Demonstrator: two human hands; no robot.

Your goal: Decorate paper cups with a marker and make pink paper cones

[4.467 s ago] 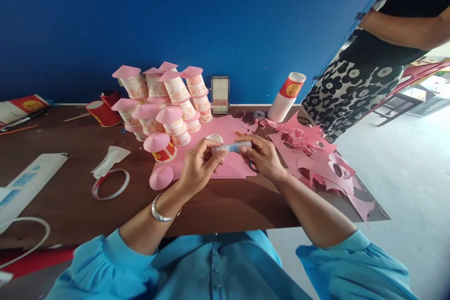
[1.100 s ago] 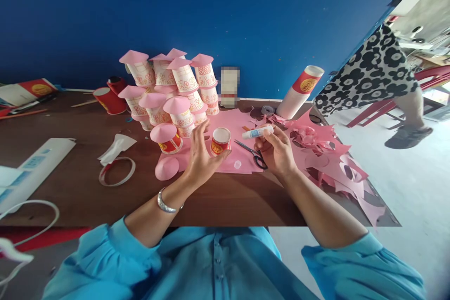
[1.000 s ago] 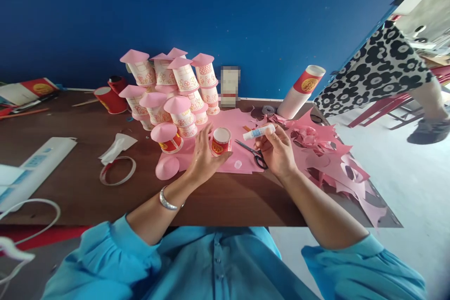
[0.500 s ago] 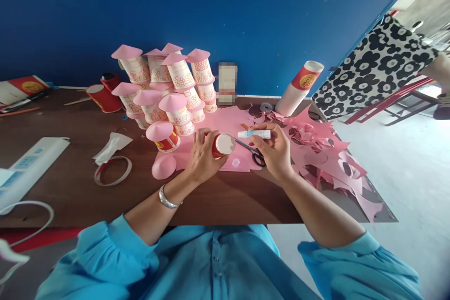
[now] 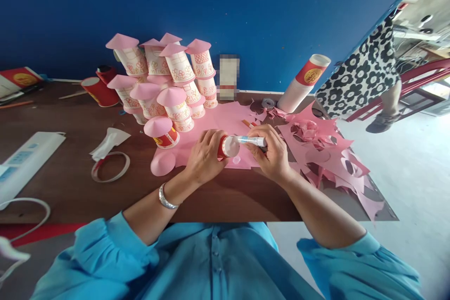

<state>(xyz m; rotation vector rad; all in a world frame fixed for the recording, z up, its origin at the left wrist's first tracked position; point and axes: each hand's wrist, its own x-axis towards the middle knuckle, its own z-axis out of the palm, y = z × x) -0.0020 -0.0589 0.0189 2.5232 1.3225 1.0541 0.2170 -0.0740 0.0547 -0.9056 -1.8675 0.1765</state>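
Over pink paper (image 5: 227, 117), left grip (image 5: 222, 146) closes around a red cup (image 5: 221, 146).

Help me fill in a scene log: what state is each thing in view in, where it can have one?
Left hand: closed around a cup
Right hand: gripping the glue stick
Held cup: tipped, base towards the glue stick
Glue stick: uncapped, tip at the cup's base
Loose cone: not on a cup
Tall cup stack: nested
Pink scraps: cut, heaped
Scissors: not visible
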